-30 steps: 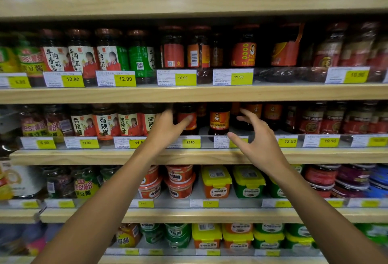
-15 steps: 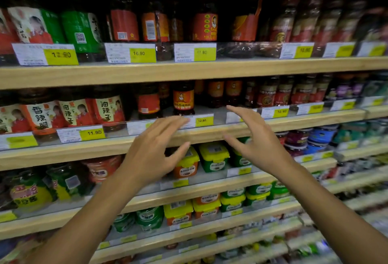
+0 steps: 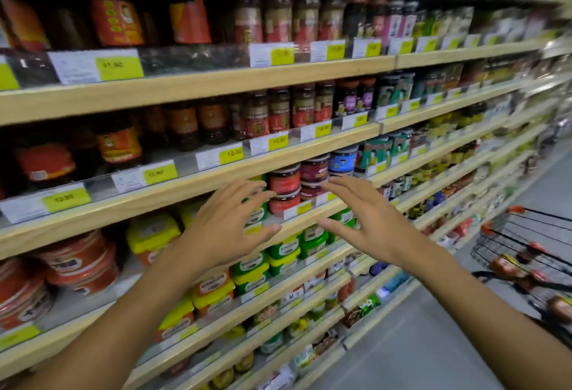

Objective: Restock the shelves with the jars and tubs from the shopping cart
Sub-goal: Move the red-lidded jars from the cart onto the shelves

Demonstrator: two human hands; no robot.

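Note:
My left hand (image 3: 230,225) and my right hand (image 3: 366,217) hover side by side in front of the wooden shelves (image 3: 198,86), fingers spread, palms facing each other, holding nothing. Between and just beyond them stand stacked red-lidded tubs (image 3: 283,186) on the third shelf. Dark sauce jars with red labels (image 3: 119,145) fill the shelf above. Yellow- and green-lidded tubs (image 3: 250,272) sit on the shelf below my hands. At the right edge the black wire shopping cart (image 3: 507,247) holds several brown-lidded jars (image 3: 503,265).
Yellow price tags (image 3: 119,66) line every shelf edge. Red round tubs (image 3: 80,262) sit at lower left. The shelving runs off to the right along a grey aisle floor (image 3: 433,334). The right side of the view is blurred.
My view has swung right, bringing the cart and aisle floor into sight. Both hands have pulled back from the jar shelf and drifted lower and right, still empty.

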